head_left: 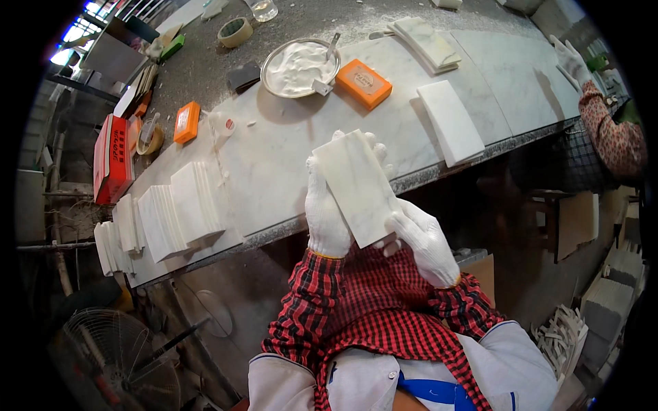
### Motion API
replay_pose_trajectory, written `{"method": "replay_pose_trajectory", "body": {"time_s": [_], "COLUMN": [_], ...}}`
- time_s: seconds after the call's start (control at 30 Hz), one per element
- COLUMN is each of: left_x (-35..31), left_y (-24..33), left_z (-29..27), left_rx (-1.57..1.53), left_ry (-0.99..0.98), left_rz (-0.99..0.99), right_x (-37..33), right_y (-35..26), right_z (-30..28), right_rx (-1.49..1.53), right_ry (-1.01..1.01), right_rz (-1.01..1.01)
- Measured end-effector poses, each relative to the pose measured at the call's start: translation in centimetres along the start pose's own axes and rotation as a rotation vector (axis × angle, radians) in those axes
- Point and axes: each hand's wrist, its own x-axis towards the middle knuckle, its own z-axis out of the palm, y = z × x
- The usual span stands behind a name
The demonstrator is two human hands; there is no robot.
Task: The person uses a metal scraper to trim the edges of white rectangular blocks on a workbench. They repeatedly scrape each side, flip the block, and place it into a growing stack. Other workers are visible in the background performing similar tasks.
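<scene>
A rectangular white marble tile [356, 188] with faint grey veining is held tilted in front of me, just off the table's near edge. My left hand [325, 209], in a white knitted glove, supports it from behind and along its left side, with fingertips showing past the top right edge. At the lower right edge, my right hand [419, 236], gloved the same way, grips the tile between thumb and fingers. Beyond the tile, a metal bowl [263, 81] of white paste [295, 67] with scrapers in it stands on the table, beside an orange box [364, 83].
Stacked white tiles [179, 212] line the table's left end, near a red box [114, 159] and a smaller orange box [186, 122]. More tiles [450, 122] lie to the right. Another person's gloved hand [570, 63] rests at the far right. A caged fan [123, 356] stands lower left.
</scene>
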Motion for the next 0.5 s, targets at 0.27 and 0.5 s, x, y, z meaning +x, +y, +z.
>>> {"method": "replay_pose_trajectory", "body": {"time_s": [0.27,0.5], "left_x": [-2.4,-2.6], "left_y": [3.0,4.1], "left_z": [-4.3,-5.2], "left_rx": [0.008,0.017], "left_ry": [-0.074,-0.063], "left_rz": [-0.057,-0.090], "right_x": [0.3,0.8], "right_y": [4.8,6.5], "right_z": [3.0,4.2], "right_rx": [0.184,0.256], "right_ry": [-0.058,-0.072], "right_rz": [0.062,0.075]}}
